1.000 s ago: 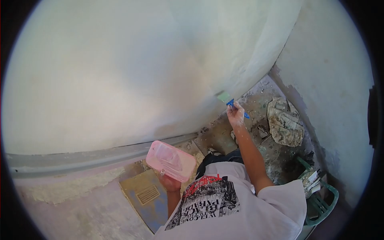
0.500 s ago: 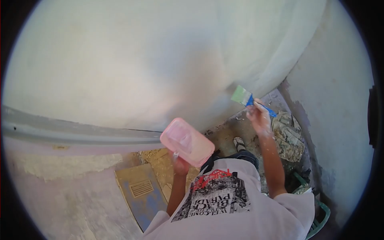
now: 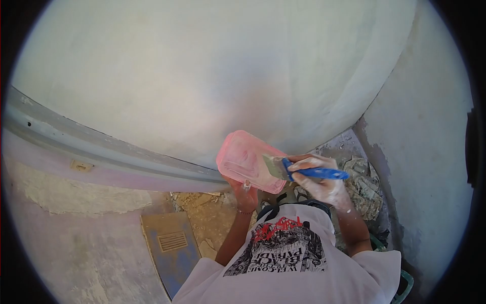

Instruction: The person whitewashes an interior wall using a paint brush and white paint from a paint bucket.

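Observation:
A pink plastic container (image 3: 230, 147) with pale paint smeared inside is held up in front of my body. My left hand (image 3: 244, 194) grips it from below at its near left side, the fingers partly hidden under it. My right hand (image 3: 320, 181), spotted with white paint, is closed around a paintbrush with a blue handle (image 3: 324, 173). The brush's pale green-white bristles (image 3: 274, 166) lie over the right end of the container, overlapping its inside in this view.
A pale wall (image 3: 142, 86) fills the space ahead, with a grey ledge (image 3: 101, 154) running along the left. A dirty crumpled cloth (image 3: 365, 190) lies on the floor at right. A vented metal panel (image 3: 169, 228) stands at lower left; a green chair part (image 3: 405, 286) shows at lower right.
My right hand has brought the brush from near the wall down and left to the container. The container has moved slightly up and to the right.

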The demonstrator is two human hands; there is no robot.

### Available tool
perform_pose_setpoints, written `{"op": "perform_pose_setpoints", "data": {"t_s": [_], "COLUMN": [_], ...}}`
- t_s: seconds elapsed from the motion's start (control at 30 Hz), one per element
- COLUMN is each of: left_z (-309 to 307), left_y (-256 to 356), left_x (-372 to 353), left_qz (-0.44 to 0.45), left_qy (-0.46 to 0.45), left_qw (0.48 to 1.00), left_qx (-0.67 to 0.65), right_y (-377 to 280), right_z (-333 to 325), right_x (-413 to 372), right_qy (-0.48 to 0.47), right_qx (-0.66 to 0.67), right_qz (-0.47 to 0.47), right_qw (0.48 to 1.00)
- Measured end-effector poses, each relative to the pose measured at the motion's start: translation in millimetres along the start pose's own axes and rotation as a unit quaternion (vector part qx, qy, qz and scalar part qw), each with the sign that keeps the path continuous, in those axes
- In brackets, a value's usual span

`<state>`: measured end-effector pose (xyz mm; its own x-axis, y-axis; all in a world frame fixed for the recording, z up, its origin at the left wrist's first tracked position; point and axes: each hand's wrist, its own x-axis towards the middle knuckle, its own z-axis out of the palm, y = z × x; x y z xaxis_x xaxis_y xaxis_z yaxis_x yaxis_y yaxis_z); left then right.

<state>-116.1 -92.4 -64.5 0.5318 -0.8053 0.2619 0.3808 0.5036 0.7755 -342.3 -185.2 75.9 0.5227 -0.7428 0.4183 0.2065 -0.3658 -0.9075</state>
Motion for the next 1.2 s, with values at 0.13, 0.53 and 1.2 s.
{"op": "perform_pose_setpoints", "data": {"t_s": [0.13, 0.53, 1.2], "left_z": [7, 27, -31], "left_y": [2, 4, -27], "left_x": [-8, -20, 25], "left_qz": [0.017, 0.062, -0.082], "left_qy": [0.02, 0.005, -0.095], "left_qw": [1.0, 0.986, 0.992], "left_qx": [0.01, 0.158, -0.023], "right_y": [3, 24, 64], "right_z": [28, 58, 90], "right_x": [0, -3, -35], "right_qy": [-0.009, 0.069, 0.324], "right_qx": [-0.096, -0.175, 0.178], "right_qz": [-0.04, -0.033, 0.147], "right_qw": [0.995, 0.981, 0.917]}}
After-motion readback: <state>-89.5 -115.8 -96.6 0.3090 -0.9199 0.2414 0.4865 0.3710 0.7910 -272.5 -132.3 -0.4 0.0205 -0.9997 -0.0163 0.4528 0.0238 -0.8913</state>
